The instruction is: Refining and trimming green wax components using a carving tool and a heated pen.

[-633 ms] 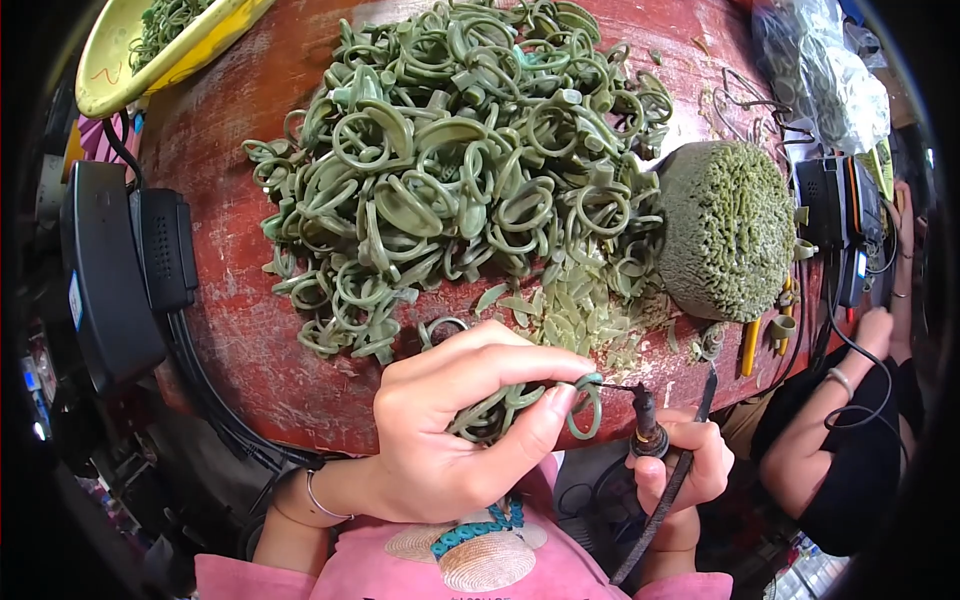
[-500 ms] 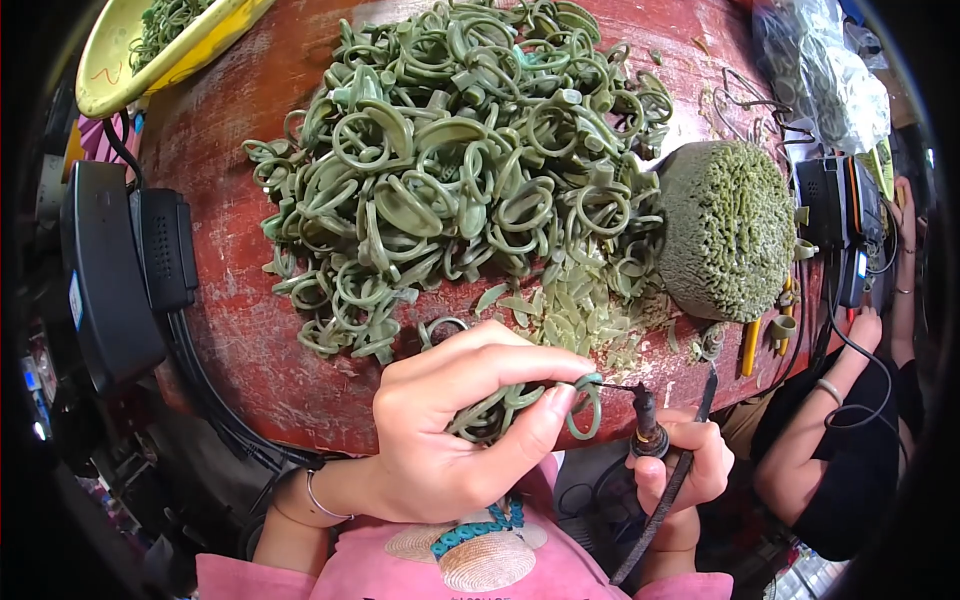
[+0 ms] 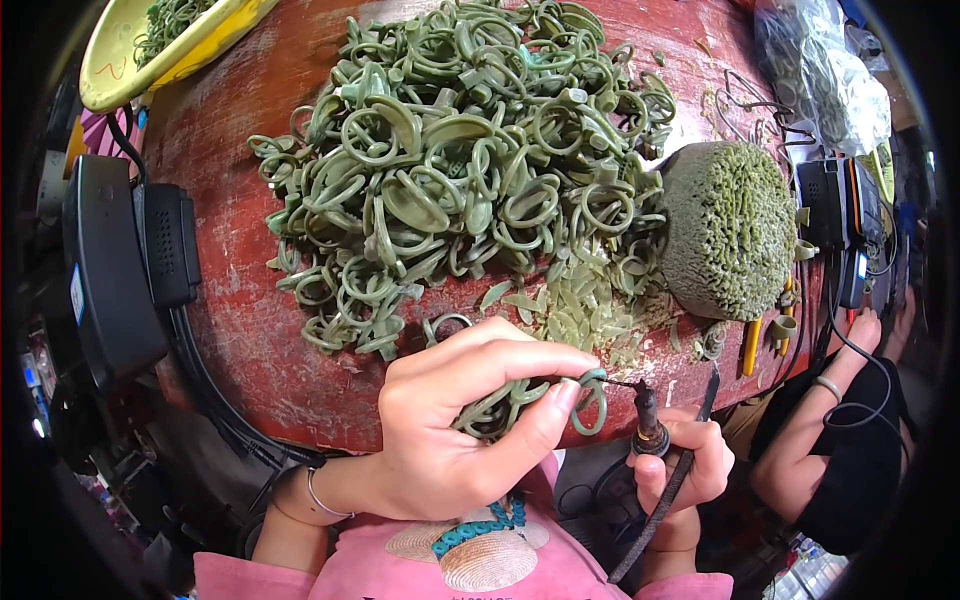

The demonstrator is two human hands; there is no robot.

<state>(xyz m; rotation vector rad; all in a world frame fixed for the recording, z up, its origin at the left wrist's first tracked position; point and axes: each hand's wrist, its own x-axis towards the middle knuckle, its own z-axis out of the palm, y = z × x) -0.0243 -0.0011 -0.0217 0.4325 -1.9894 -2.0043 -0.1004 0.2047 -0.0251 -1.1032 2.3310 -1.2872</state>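
The left hand pinched a green ring while the right hand gripped a thin-tipped tool whose slip might scar it.

One left hand and one right hand, both bare, appeared at one worn red table. Small green wax-like rings numbered in the dozens, too tangled to tally exactly. Also in view were one rounded green pitted block, one dark pen-shaped tool with a brass-coloured collar, one long dark rod, one yellow tray and one clear plastic bag.
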